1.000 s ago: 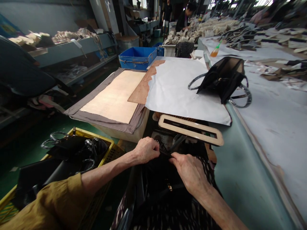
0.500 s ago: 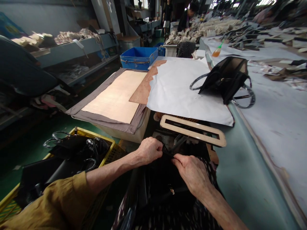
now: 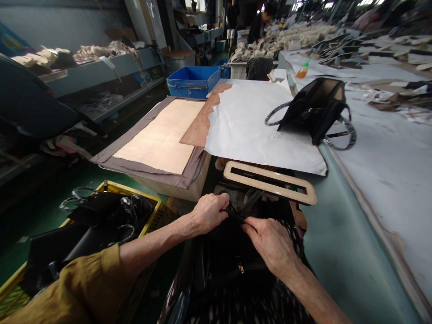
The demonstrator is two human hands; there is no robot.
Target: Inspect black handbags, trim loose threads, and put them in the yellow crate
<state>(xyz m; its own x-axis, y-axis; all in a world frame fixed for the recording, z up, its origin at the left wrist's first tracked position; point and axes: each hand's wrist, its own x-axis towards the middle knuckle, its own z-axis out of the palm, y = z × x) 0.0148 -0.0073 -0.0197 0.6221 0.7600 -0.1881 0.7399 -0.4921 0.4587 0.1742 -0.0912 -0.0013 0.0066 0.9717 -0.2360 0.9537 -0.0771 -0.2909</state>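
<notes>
A black handbag (image 3: 224,256) with a small gold-coloured clasp rests on my lap, its dark body hard to tell from the patterned dark cloth beneath. My left hand (image 3: 209,213) is closed in a fist on its far upper edge. Just to the right, my right hand (image 3: 270,243) pinches the same dark edge between thumb and fingers. A short stretch of black material shows between the two hands. Beyond them lies a pale, oblong wooden frame (image 3: 270,182) with a long slot. Another black handbag (image 3: 312,108) with plastic-wrapped handles stands on the white-covered table.
At my left, a yellow crate (image 3: 153,198) holds several black bags. A pale tub (image 3: 199,182) carries a cloth-backed board (image 3: 158,135), with a blue bin (image 3: 194,83) behind. The green-edged worktable (image 3: 344,234) runs along my right. Other people are farther back.
Both hands keep their hold on the handbag's edge, barely moving. The view has shifted very slightly.
</notes>
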